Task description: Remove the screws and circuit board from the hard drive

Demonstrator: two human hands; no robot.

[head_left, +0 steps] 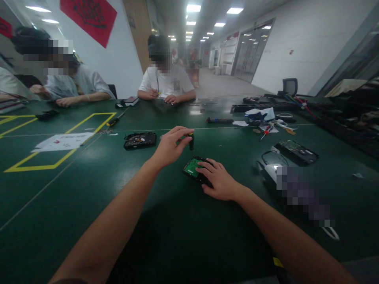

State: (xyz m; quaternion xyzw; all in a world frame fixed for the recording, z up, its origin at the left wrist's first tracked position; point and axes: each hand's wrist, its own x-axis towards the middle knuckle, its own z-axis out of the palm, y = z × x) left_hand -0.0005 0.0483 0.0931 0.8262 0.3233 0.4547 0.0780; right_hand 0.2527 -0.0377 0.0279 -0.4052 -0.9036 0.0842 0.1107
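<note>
My left hand (172, 146) pinches the top of a screwdriver (191, 142) with a dark handle and some yellow at its upper end. It stands roughly upright just above the far side of a hard drive (192, 167). I cannot make out the screwdriver's tip. The drive lies on the table with its green circuit board facing up. Across its right part lies my right hand (220, 179), the fingers over the board and the thumb at the near edge, gripping it and hiding that side.
On the green table (166, 236) lie another opened drive (140, 140) at left, a drive with a green board (297, 152) at right, a pouch with a white strap (302, 193), a red screwdriver (267, 131) and a yellow-black screwdriver (115, 118). Co-workers sit opposite.
</note>
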